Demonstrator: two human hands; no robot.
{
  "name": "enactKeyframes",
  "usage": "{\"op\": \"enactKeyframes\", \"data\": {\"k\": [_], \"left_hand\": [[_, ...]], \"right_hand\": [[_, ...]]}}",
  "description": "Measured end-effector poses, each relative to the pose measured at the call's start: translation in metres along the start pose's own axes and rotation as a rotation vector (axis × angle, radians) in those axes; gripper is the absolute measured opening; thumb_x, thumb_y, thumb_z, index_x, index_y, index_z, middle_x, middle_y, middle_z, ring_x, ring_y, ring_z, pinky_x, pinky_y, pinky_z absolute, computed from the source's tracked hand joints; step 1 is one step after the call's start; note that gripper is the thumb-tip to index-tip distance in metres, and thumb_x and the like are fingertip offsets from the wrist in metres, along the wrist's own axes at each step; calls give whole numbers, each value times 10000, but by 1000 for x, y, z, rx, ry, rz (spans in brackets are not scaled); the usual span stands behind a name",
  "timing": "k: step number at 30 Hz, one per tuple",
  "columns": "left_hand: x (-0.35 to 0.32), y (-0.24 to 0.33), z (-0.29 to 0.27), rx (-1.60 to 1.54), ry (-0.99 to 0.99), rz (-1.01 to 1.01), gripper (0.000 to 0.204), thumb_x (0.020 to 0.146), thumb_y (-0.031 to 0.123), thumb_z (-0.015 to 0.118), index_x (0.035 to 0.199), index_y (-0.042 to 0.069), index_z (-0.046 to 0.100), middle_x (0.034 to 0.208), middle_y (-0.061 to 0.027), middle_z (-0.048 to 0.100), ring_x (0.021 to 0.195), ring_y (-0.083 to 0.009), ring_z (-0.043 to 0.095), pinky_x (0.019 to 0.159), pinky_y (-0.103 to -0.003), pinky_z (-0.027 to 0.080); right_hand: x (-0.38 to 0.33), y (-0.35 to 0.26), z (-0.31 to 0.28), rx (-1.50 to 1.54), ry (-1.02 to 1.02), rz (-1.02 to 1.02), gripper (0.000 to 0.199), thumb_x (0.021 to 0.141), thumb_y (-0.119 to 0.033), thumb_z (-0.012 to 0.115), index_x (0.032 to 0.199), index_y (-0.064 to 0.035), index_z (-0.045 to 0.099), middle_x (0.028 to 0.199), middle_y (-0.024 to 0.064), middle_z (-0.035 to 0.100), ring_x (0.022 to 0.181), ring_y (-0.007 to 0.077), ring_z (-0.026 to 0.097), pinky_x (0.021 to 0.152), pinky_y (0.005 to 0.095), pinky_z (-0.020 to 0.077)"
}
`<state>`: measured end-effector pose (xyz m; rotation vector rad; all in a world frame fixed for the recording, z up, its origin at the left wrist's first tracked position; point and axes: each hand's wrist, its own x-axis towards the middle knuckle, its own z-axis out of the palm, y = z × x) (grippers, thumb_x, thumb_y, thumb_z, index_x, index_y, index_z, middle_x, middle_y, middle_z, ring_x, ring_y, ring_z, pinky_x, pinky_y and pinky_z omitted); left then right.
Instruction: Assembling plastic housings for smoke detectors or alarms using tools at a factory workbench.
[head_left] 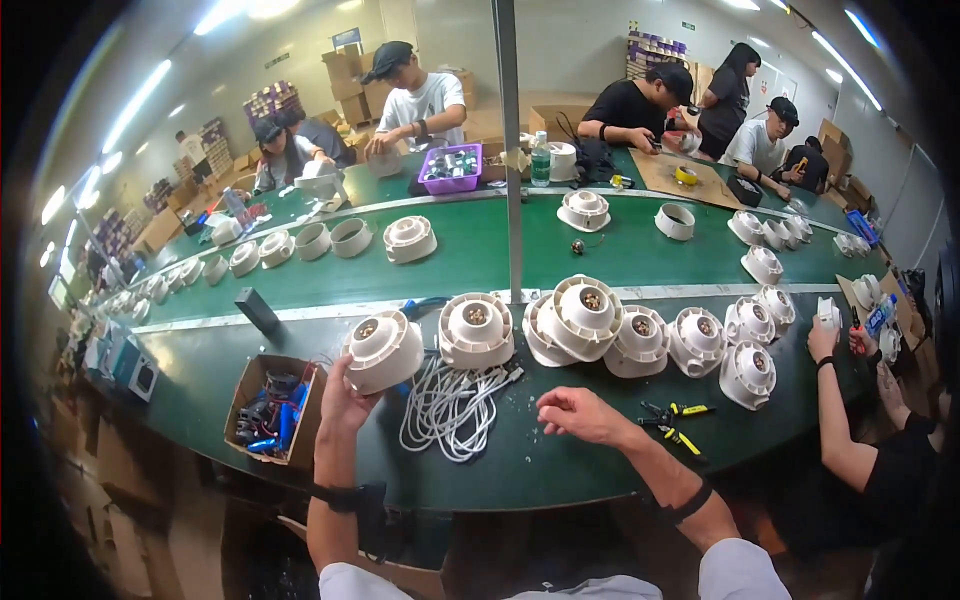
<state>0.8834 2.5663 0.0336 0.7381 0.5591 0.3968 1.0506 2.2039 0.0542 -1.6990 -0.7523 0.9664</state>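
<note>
My left hand (346, 394) grips a white round plastic housing (385, 352) by its side, tilted above the near bench. Copper-coloured parts show in the housing's central opening. My right hand (584, 414) hovers over the bench with fingers curled and tips close together, and nothing shows in it. Between my hands lies a coiled white cable (447, 412). Just behind it stands another white housing (476, 330) of the same kind. To the right of my right hand are wire strippers or pliers with yellow-and-black handles (682, 428).
Several more white housings (640, 340) line the bench to the right, two of them stacked. A cardboard box (310, 425) of blue and dark parts stands at left. Beyond runs a green conveyor (470, 255) carrying housings and rings, behind a metal post (509, 150). Co-workers sit across and at right.
</note>
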Motion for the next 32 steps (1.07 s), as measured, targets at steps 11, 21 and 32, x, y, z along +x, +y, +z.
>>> {"op": "enactKeyframes", "data": {"k": [11,21,32], "left_hand": [[-21,-28,-38,-100,128,9,552,842,325,584,1309,72,435,1259,-110,515,1140,-257,499,903,-419,428],[-63,-41,-12,-101,156,33,562,832,285,616,1264,-25,434,1203,-152,543,1090,-296,552,927,-448,461],[-60,-7,15,14,46,90,611,843,238,637,1322,-21,362,1319,-179,462,1193,-326,493,961,-474,466]], "right_hand": [[-108,87,9,52,381,-97,208,904,-118,548,1009,54,599,819,77,643,666,99,603,633,229,495],[-122,105,12,64,539,-285,162,905,-115,531,926,17,622,729,49,630,600,79,570,551,218,454],[-121,114,9,143,558,-306,155,911,-98,524,952,10,627,751,63,640,611,81,581,558,206,460]]}}
